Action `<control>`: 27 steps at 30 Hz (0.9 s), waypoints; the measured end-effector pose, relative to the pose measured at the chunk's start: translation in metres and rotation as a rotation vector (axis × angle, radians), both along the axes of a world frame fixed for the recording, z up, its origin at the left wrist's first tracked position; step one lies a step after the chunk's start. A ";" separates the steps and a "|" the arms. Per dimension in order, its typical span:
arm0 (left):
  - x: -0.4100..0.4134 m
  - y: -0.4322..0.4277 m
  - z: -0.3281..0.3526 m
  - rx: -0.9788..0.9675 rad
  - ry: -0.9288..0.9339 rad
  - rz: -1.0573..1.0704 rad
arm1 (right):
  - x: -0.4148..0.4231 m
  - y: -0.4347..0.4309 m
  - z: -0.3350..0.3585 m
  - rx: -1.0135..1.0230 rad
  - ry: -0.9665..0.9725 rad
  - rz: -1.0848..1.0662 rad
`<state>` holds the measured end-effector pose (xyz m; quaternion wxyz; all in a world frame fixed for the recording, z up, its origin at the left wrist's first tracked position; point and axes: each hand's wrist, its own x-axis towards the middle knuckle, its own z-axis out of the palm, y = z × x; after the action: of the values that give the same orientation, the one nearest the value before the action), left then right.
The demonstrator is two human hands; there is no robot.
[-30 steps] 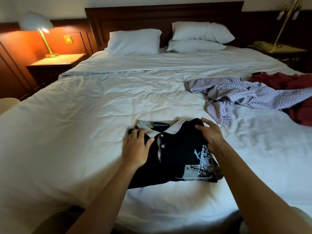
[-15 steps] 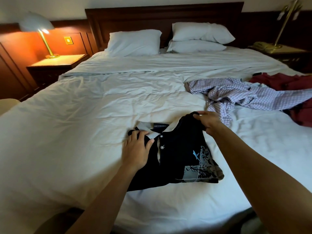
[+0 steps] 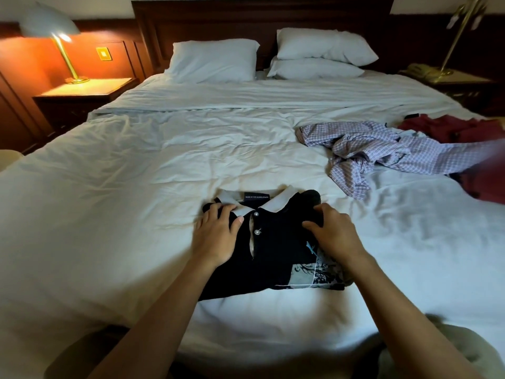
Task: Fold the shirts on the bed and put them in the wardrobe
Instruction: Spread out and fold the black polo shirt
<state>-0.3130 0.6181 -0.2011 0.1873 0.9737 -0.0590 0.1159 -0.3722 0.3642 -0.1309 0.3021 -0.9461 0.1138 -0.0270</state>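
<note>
The folded shirt (image 3: 273, 255) lies on the bed (image 3: 123, 214) near its front edge, the left hand (image 3: 216, 239) resting on its left side, the right hand (image 3: 333, 236) holding its right. Behind and to the right sprawls a loose shirt (image 3: 369, 151), overlapping another garment (image 3: 451, 129) at the bed's right edge. Pillows (image 3: 213, 61) sit at the head; a nightstand (image 3: 82, 97) on the left bears a lamp (image 3: 62, 42)

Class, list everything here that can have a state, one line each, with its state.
black polo shirt, partly folded, flat on bed
checked shirt, unfolded, crumpled
red garment, unfolded, heaped
left hand, flat, pressing black polo shirt
right hand, curled on its shoulder fold
bedside lamp, lit
</note>
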 end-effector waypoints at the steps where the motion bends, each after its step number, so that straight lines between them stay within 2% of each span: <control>1: -0.001 0.000 0.001 0.000 0.005 -0.002 | -0.003 -0.001 -0.003 0.058 -0.057 -0.032; 3: -0.002 -0.001 0.003 0.001 0.019 -0.006 | -0.003 -0.009 -0.007 0.248 -0.075 -0.118; 6: -0.006 0.000 0.007 -0.010 0.031 -0.018 | -0.009 -0.020 -0.006 0.666 0.070 -0.163; 7: -0.007 0.001 0.008 -0.016 0.033 -0.025 | -0.011 -0.022 -0.007 0.692 0.109 -0.158; 11: -0.010 0.006 0.013 -0.052 0.076 -0.030 | -0.014 -0.029 0.001 0.269 0.089 -0.138; 15: -0.017 0.011 0.025 -0.154 0.089 0.070 | -0.032 -0.017 0.009 0.119 0.095 -0.042; 18: -0.032 0.012 0.039 -0.312 0.167 0.110 | -0.052 -0.006 -0.003 0.006 0.112 -0.026; 22: -0.050 0.025 0.055 -0.508 0.338 0.108 | -0.075 -0.004 -0.013 -0.004 0.002 -0.099; 25: -0.061 0.032 0.054 -0.702 0.430 0.131 | -0.083 -0.007 -0.015 0.113 -0.061 -0.130; 27: -0.065 0.035 0.045 -0.718 0.430 0.152 | -0.082 -0.010 -0.017 0.196 -0.082 -0.143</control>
<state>-0.3780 0.6532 -0.1559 0.5136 0.8501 0.0976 -0.0632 -0.4546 0.3545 -0.1477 0.3951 -0.8995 0.1706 -0.0758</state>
